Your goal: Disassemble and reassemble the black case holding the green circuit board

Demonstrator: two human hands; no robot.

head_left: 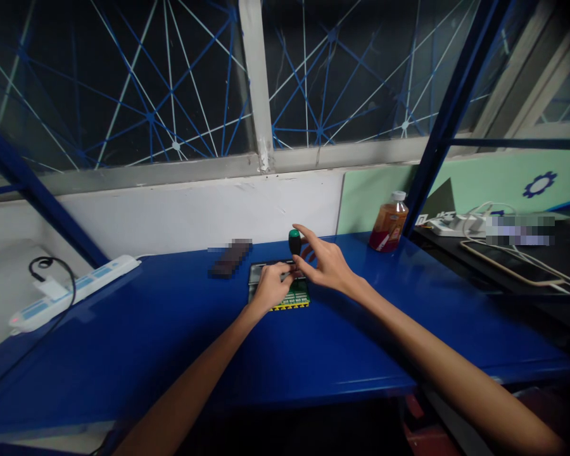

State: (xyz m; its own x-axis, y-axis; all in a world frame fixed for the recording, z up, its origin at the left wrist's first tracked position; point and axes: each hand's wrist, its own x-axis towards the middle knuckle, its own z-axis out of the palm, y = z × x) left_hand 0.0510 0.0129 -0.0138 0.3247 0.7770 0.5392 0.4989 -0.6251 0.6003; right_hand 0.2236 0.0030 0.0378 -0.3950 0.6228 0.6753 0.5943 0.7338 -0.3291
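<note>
A screwdriver (294,243) with a black handle and green cap stands upright over a small open case. My right hand (330,261) is at its handle, thumb and curled fingers closed around the lower part while the index finger reaches up near the cap. Just left of it, my left hand (272,286) has its fingertips pinched together by the screwdriver's lower end; what lies between them is hidden. Under both hands is the open case (289,306), with a yellow edge, green inside and rows of small pale pieces. My left hand covers part of it.
Behind the case, a dark blurred object (230,258) lies on the blue table (209,342). A bottle of orange drink (389,223) stands at the back right. On the left rests a white power strip (78,294) with a black cable. A phone (513,261) and cables occupy the right-hand desk.
</note>
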